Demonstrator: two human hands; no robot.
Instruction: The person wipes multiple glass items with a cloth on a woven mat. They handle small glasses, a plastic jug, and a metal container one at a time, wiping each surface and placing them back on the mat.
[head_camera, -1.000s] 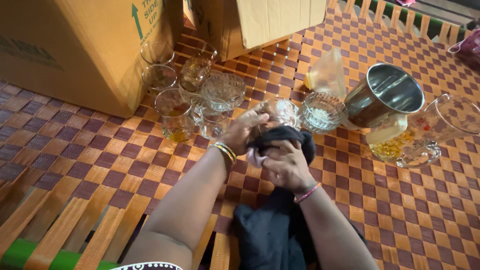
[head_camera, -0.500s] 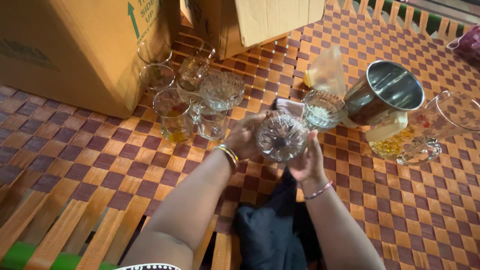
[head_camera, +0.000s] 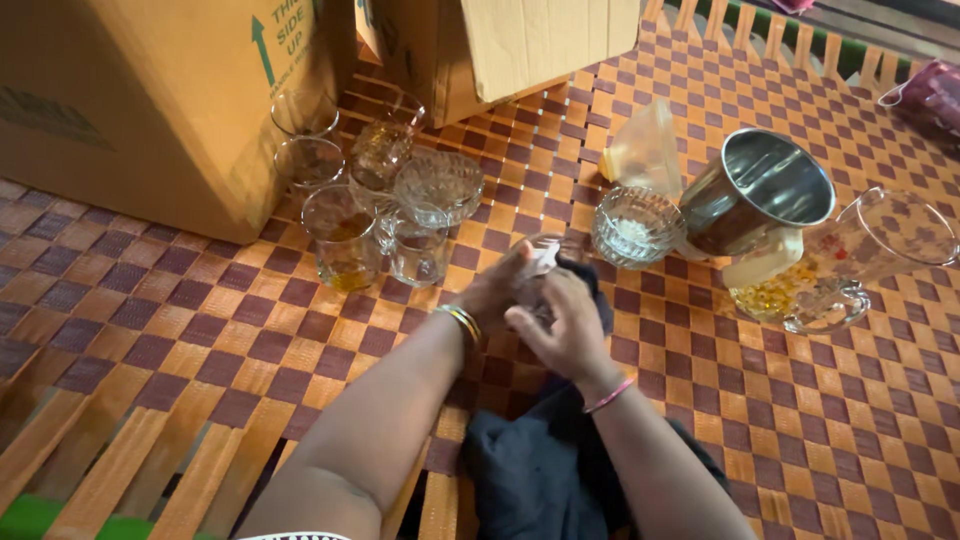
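My left hand (head_camera: 497, 290) grips a small cut-glass bowl (head_camera: 545, 255) at the middle of the woven mat. My right hand (head_camera: 562, 322) presses a dark cloth (head_camera: 545, 460) against that bowl and covers most of it. The cloth trails down toward my lap. Only the bowl's upper rim shows between my fingers.
A cluster of drinking glasses (head_camera: 345, 235) and a glass bowl (head_camera: 440, 185) stands at the left by a cardboard box (head_camera: 130, 100). Another cut-glass bowl (head_camera: 635, 226), a steel pot (head_camera: 765, 190), a lying glass jug (head_camera: 850, 265) and a plastic funnel (head_camera: 645, 150) are at the right.
Half a second ago I held the bowl up with its base facing me, uncovered. Now it is lowered and my right hand with the cloth is over it again.
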